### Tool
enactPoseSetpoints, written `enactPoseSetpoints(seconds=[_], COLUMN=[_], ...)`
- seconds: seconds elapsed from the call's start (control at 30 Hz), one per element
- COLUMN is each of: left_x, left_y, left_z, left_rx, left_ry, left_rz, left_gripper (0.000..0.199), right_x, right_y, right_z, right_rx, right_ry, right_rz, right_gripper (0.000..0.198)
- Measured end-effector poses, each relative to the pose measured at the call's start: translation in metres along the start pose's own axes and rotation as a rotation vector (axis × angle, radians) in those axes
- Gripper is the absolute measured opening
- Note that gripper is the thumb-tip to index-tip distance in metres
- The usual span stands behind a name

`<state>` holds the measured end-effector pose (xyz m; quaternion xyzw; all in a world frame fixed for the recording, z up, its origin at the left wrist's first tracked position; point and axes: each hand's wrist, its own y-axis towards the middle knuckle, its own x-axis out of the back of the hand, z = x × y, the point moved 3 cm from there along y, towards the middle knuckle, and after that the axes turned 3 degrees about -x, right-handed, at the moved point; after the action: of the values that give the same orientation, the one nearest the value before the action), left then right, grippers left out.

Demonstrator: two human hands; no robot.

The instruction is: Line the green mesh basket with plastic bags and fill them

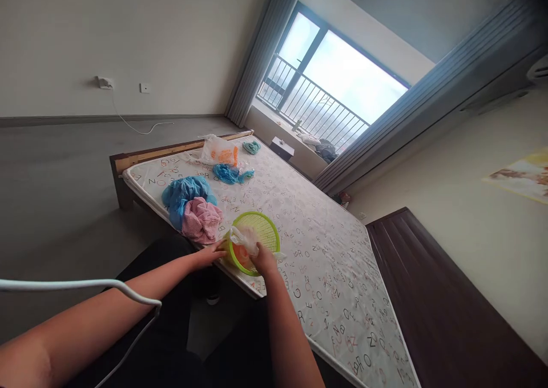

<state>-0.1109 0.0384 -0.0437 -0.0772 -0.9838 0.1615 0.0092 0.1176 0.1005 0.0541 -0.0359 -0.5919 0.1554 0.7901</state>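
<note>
A lime-green mesh basket (274, 228) stands on the mattress near its front edge, its opening toward me. My left hand (210, 253) touches the basket's left side with fingers stretched apart. Over the basket's mouth, my right hand (264, 259) is closed on a thin white plastic bag (243, 237). Part of the bag hangs inside, where something orange shows through. Left of the basket lies a crumpled pink cloth (201, 219), against a blue plastic bundle (184, 194).
Farther back on the lettered mattress (334, 274) are a white-and-orange plastic bag (218, 151), a crumpled blue bag (231, 174) and a teal coil (251, 147). A white cable (85, 284) crosses in front of my left arm. The dark headboard (436, 291) stands at right.
</note>
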Motion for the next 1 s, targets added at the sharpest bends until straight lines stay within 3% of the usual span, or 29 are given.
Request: enactPoseSetpoints(seconds=[0.07,0.17,0.37,0.43,0.5,0.6,0.73,0.87,0.93,1.0], left_x=[-0.009,-0.018,-0.027,-0.029,-0.030,-0.028,-0.018,-0.003,0.004,0.009], left_y=[-0.006,-0.010,0.003,0.006,0.008,0.008,0.009,0.008,0.008,0.009], left_z=[0.001,-0.005,-0.009,-0.006,-0.002,0.002,0.008,0.011,0.014,0.018], left_rx=[0.090,0.074,0.075,0.098,0.103,0.074,-0.016,-0.085,-0.076,-0.049], left_ry=[0.052,0.099,0.081,0.086,0.111,0.151,0.285,0.434,0.471,0.505], left_rz=[0.187,0.298,0.269,0.262,0.263,0.252,0.153,0.037,-0.004,-0.033], left_gripper=[0.108,0.113,0.101,0.098,0.096,0.097,0.083,0.055,0.043,0.035], right_x=[0.015,0.060,0.179,0.202,0.208,0.184,0.119,0.049,0.024,0.010], right_y=[-0.002,-0.005,-0.021,-0.023,-0.017,0.012,0.061,0.080,0.075,0.066], right_z=[-0.006,-0.006,0.035,0.062,0.093,0.138,0.177,0.182,0.175,0.165], right_rx=[0.009,-0.012,-0.001,0.019,0.051,0.128,0.210,0.242,0.251,0.267], right_ry=[0.031,0.156,0.294,0.427,0.516,0.470,0.171,-0.308,-0.400,-0.403], right_rz=[0.009,-0.113,-0.413,-0.560,-0.689,-0.707,-0.534,-0.209,-0.083,-0.041], right_gripper=[0.046,0.043,0.035,0.035,0.038,0.040,0.044,0.045,0.039,0.034])
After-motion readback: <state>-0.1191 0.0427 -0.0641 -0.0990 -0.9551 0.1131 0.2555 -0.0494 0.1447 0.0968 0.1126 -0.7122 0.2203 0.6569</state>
